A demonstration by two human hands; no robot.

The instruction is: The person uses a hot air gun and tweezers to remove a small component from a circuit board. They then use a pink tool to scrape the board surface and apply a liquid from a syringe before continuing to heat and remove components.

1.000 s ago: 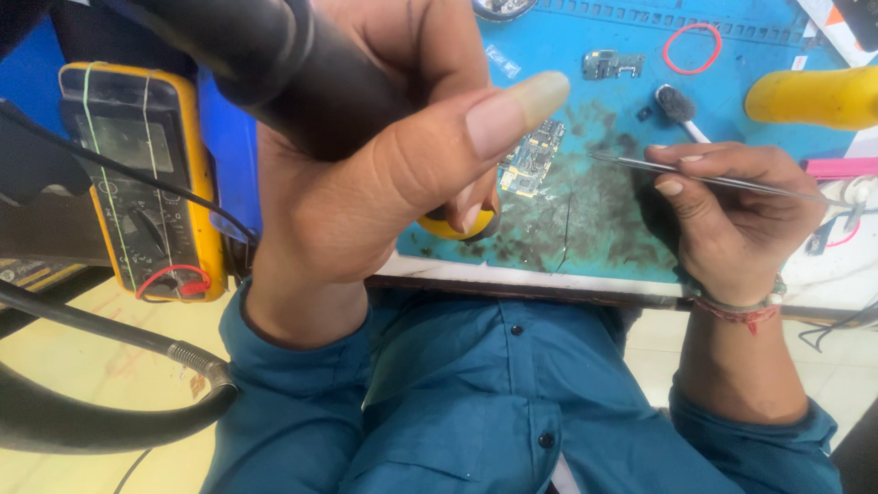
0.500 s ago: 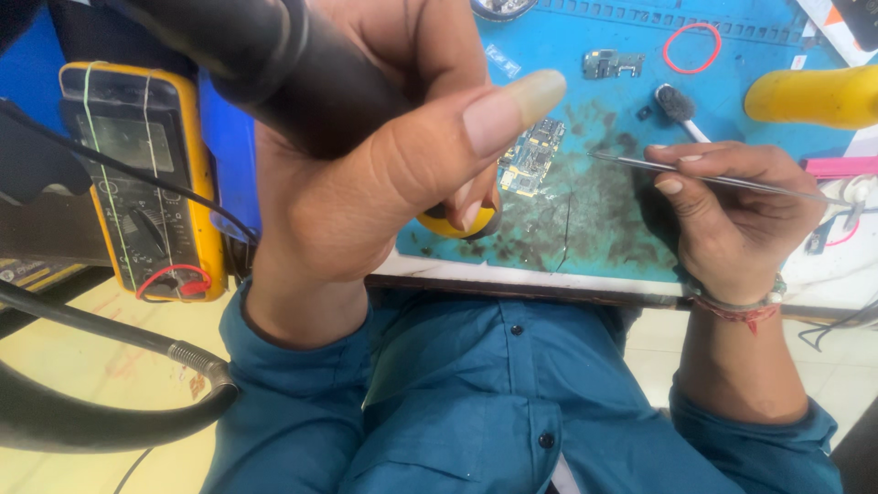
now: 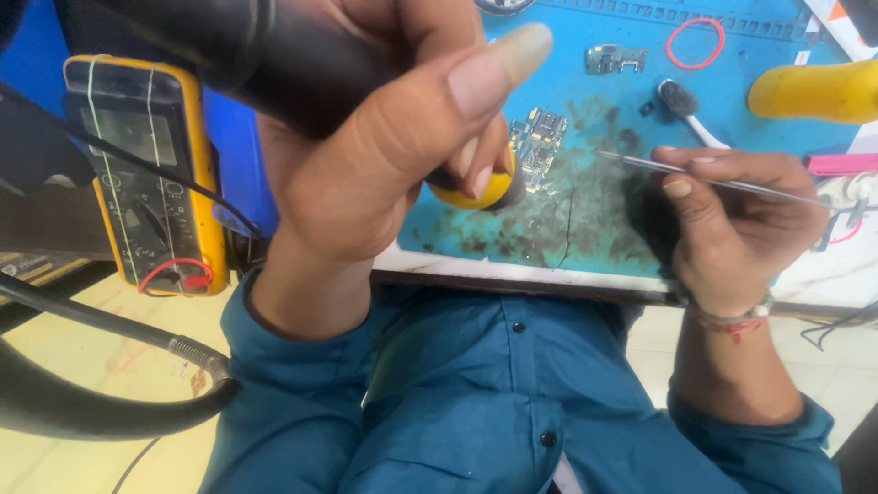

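Teal mat [image 3: 732,91] stained dark; left hand [image 3: 366,183] grip holds black tool [image 3: 238,55], right hand [image 3: 732,229] pinches tweezers [image 3: 722,178].

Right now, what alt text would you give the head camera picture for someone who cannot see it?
Seen from above, a person's left hand grips a thick black tool with a yellow collar over a small circuit board on a stained blue mat, while the right hand holds thin metal tweezers pointed toward the board. A yellow multimeter lies to the left.

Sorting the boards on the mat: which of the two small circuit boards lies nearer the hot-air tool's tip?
The larger circuit board, right beside the yellow-collared nozzle. The smaller grey board lies farther up the blue mat, near the red rubber band.
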